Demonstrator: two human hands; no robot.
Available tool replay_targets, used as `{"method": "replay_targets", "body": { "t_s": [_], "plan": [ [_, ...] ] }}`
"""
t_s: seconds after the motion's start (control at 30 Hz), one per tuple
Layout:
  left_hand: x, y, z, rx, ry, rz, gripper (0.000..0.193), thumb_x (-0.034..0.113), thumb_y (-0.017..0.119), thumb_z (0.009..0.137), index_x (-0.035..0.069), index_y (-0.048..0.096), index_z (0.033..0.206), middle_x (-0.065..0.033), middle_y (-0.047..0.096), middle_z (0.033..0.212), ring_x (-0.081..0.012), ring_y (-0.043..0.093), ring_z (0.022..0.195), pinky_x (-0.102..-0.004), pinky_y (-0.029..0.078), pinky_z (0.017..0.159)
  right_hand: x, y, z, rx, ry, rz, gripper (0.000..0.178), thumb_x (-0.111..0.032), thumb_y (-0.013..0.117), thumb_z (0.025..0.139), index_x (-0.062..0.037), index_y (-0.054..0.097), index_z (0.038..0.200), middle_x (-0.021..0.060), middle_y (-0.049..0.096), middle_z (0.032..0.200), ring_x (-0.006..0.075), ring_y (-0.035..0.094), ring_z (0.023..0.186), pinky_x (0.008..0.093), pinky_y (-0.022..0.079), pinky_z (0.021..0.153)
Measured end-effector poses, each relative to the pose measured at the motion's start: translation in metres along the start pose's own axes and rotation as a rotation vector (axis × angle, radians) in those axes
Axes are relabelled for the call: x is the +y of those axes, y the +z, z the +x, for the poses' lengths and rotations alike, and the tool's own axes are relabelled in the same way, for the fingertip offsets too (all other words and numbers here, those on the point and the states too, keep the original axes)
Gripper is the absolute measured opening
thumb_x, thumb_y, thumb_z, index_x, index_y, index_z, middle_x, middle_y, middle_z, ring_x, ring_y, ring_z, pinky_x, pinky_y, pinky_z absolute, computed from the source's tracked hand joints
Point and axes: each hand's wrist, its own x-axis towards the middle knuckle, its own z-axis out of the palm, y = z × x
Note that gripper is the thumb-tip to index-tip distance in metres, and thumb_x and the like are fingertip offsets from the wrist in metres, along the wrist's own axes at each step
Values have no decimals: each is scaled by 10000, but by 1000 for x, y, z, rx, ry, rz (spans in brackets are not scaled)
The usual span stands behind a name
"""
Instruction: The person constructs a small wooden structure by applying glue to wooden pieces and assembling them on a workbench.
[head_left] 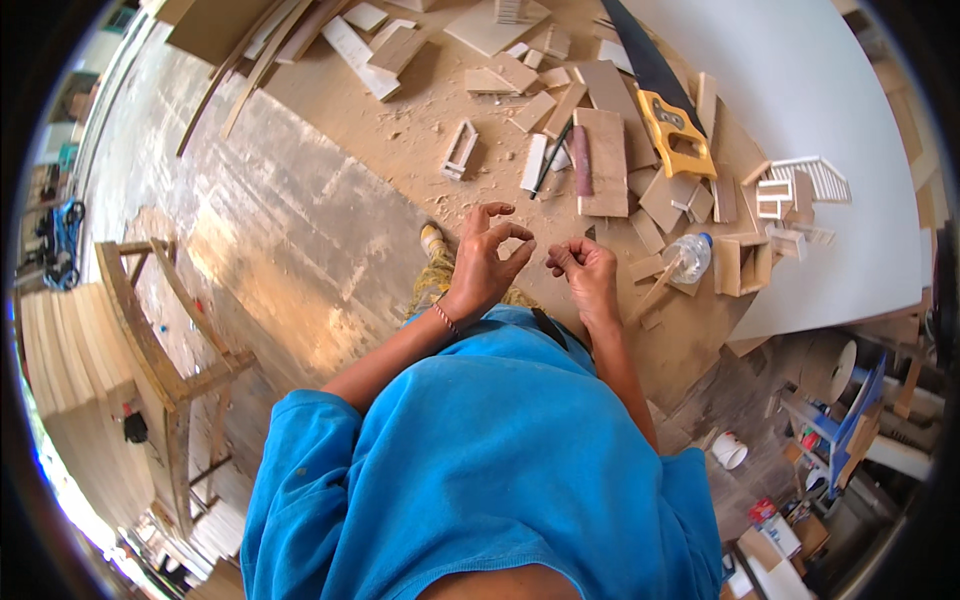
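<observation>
Presently, left hand (487, 258) loosely curled, released; right hand (584, 268) pinched, contents indiscernible. Brown rectangular wooden board (608, 165) beyond: long axis pointing away.

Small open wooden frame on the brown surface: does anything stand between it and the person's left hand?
Nothing visible does. Between the left hand and the small wooden frame there is only dusty brown surface with small crumbs.
</observation>
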Motion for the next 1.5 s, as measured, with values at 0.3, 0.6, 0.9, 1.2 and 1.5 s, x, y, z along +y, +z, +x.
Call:
{"method": "replay_targets", "body": {
  "t_s": [0.3,0.6,0.9,1.2,1.5],
  "plan": [
    [-34,-28,26,129,-55,98,96,72,645,760,11,630,832,-142,611,979,-284,609,893,-339,480,770,-10,8,-4,78,-264,-295,141,-69,600,826,5,616,945,122,652,765,193,642,692,289,488,612],
    [-85,-56,18,156,-187,-85,120,45,621,783,-18,610,885,-145,582,1126,-214,644,829,-288,540,693,-33,85,78,-100,-808,-759,78,-72,597,783,-74,589,860,107,572,797,279,582,759,372,471,659],
    [-91,-40,11,146,-197,-162,117,48,622,793,-31,587,872,-193,506,1255,-236,616,955,-303,511,723,-28,118,125,-239,-769,-1055,76,-123,564,821,-124,612,880,99,494,1007,286,519,930,368,459,765],
    [-88,-38,12,180,-137,-89,131,56,637,776,-23,586,868,-179,489,1287,-210,635,799,-303,501,663,-25,117,129,-244,-772,-1033,64,-116,579,817,-115,615,870,97,466,1007,279,504,923,371,447,775],
    [-91,-35,11,166,-156,-82,142,45,634,766,-22,583,880,-185,481,1293,-251,625,905,-313,500,723,-27,118,127,-248,-764,-1011,77,-101,604,794,-116,626,866,90,469,997,280,506,907,372,445,776]
  ]
}}
